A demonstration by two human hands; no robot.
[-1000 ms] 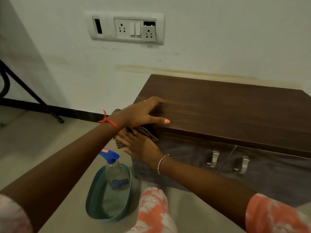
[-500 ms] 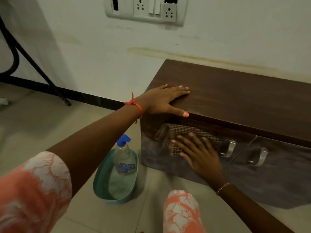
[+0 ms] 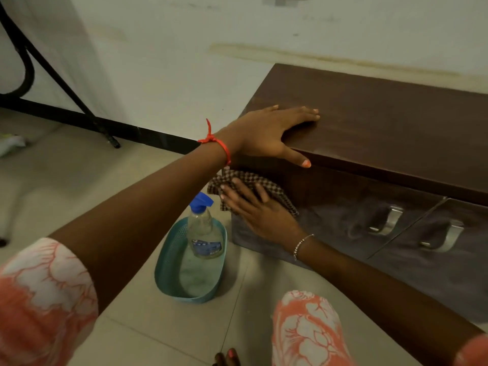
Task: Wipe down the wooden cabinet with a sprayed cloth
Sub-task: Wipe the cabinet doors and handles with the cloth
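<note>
Black metal frame [image 3: 52, 72] stands at left on the tiled floor [image 3: 79, 186], against a pale wall [image 3: 171, 62]. A teal basket [image 3: 163, 262] on the floor holds one upright spray bottle [image 3: 204, 231], just beside the wooden cabinet [image 3: 383, 122]. Left hand [image 3: 266, 130] lies flat on the cabinet top, fingers straight. Right hand [image 3: 260, 211], fingers spread, presses the checked cloth [image 3: 248, 178] against the upper left of the cabinet front.
</note>
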